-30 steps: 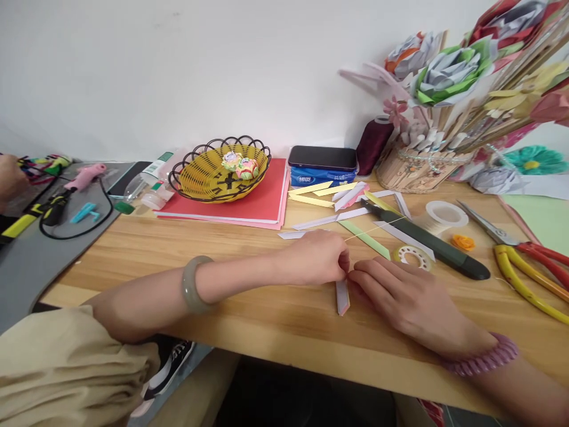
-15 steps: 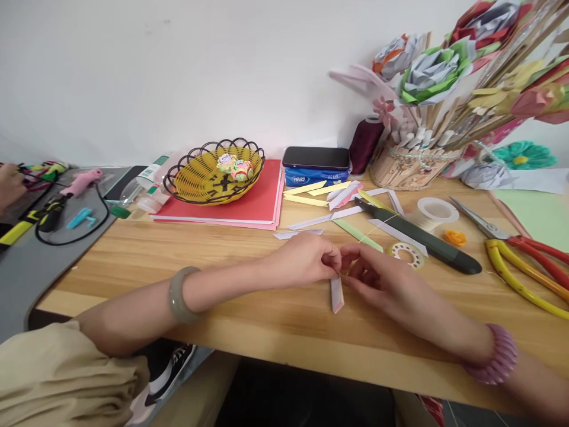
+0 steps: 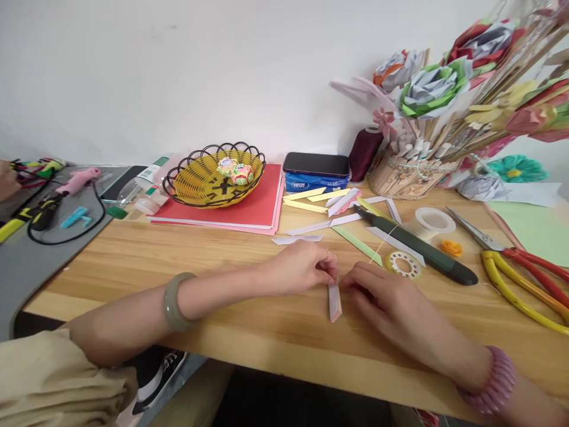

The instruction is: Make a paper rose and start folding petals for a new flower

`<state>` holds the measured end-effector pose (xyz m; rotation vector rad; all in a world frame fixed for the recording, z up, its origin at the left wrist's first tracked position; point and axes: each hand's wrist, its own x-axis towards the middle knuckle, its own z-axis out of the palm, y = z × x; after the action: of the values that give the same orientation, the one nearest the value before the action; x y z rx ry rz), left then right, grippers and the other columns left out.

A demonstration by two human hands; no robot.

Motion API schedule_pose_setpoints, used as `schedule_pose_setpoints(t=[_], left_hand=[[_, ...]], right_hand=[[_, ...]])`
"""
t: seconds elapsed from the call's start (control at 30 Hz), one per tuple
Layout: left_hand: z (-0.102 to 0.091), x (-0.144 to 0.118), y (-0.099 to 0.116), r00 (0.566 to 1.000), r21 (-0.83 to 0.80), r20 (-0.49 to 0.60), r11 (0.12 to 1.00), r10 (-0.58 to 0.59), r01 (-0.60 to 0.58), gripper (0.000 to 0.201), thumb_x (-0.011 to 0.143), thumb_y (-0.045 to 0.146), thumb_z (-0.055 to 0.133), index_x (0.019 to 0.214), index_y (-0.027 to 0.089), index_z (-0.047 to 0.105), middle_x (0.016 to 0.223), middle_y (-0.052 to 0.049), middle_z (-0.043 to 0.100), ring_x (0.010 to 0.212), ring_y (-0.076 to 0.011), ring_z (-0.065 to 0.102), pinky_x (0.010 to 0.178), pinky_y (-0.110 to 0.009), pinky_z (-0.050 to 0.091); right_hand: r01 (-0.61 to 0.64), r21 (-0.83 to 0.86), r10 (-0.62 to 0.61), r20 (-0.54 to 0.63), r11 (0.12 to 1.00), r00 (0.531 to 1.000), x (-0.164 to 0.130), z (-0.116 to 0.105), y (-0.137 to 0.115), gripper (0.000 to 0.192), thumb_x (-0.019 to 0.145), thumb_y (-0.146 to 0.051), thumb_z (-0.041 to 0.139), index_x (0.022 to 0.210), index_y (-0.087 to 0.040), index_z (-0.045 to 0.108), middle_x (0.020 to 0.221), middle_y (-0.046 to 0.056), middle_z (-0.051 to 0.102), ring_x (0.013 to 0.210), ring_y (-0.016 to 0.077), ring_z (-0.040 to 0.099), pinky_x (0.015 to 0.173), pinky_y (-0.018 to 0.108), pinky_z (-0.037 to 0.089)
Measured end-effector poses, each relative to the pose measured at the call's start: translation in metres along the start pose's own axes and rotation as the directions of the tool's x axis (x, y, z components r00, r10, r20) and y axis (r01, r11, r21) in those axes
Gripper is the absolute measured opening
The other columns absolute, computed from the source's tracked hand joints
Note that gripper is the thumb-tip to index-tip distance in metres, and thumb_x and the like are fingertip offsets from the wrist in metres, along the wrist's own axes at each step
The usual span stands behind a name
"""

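Observation:
Between the thumb and fingers of my left hand point(image 3: 306, 265) is the top end of a small folded paper strip point(image 3: 334, 305), pale with pink edges, hanging upright over the wooden table. My right hand point(image 3: 393, 296) sits just right of it, fingers curled together and apart from the strip. A thin thread point(image 3: 383, 242) runs down to the right hand's fingers, which appear to pinch it; the fingertips are partly hidden. Behind the hands lie a green paper strip point(image 3: 358, 244), white strips point(image 3: 297, 239) and a small tape roll point(image 3: 403, 265).
A dark green utility knife point(image 3: 427, 254), a thread spool point(image 3: 432, 224) and scissors point(image 3: 518, 258) lie to the right. At the back stand a yellow basket point(image 3: 195, 184) on red paper point(image 3: 253, 216) and a stick pot point(image 3: 400, 178) of paper flowers. Another person's hand point(image 3: 8, 178) shows far left.
My right hand has drawn slightly away from the left, its fingers now more closed. The left hand still pinches the strip. The view has tilted slightly.

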<state>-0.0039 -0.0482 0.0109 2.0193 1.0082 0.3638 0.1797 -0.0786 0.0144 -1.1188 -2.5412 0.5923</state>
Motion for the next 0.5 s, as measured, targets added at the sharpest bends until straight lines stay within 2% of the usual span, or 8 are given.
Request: schedule_pose_setpoints(t=[0.17,0.3,0.4,0.5], left_hand=[[-0.001,-0.002,0.003,0.999,0.037,-0.002,0.999,-0.04,0.04,0.013,0.074,0.009,0.051,0.074,0.015,0.062,0.073,0.0,0.064,0.069,-0.011,0.056,0.063,-0.021,0.041],[-0.002,-0.001,0.004,0.999,0.087,-0.011,0.996,-0.036,0.037,0.01,0.073,0.011,0.052,0.075,0.016,0.06,0.073,0.0,0.064,0.071,-0.0126,0.056,0.062,-0.022,0.041],[0.0,0.0,0.002,0.998,0.041,-0.053,0.998,-0.04,0.042,0.006,0.072,0.012,0.053,0.075,0.016,0.056,0.074,0.0,0.064,0.071,-0.0131,0.058,0.061,-0.023,0.042],[0.003,0.001,-0.001,0.995,-0.059,-0.076,0.996,-0.071,0.067,0.011,0.069,0.01,0.055,0.078,0.016,0.05,0.073,0.0,0.064,0.07,-0.0132,0.06,0.06,-0.023,0.043]], right_hand=[[-0.039,-0.014,0.038,-0.043,0.999,0.998,-0.001,0.007,-0.003,0.017,0.081,-0.013,0.042,0.072,-0.019,0.055,0.065,0.001,0.058,0.056,0.0134,0.053,0.053,0.026,0.042],[-0.082,0.003,0.081,-0.1,0.997,0.992,-0.002,0.013,-0.002,0.013,0.083,-0.02,0.045,0.085,-0.018,0.057,0.058,-0.002,0.057,0.048,0.0117,0.051,0.047,0.023,0.039],[-0.077,0.011,0.078,-0.111,0.997,0.991,-0.001,0.015,0.0,0.014,0.083,-0.019,0.045,0.086,-0.018,0.059,0.06,-0.001,0.06,0.049,0.012,0.054,0.047,0.023,0.04],[-0.081,0.022,0.082,-0.101,0.997,0.991,0.001,0.016,0.002,0.015,0.084,-0.018,0.045,0.083,-0.019,0.06,0.066,0.0,0.064,0.055,0.0133,0.059,0.05,0.024,0.043]])
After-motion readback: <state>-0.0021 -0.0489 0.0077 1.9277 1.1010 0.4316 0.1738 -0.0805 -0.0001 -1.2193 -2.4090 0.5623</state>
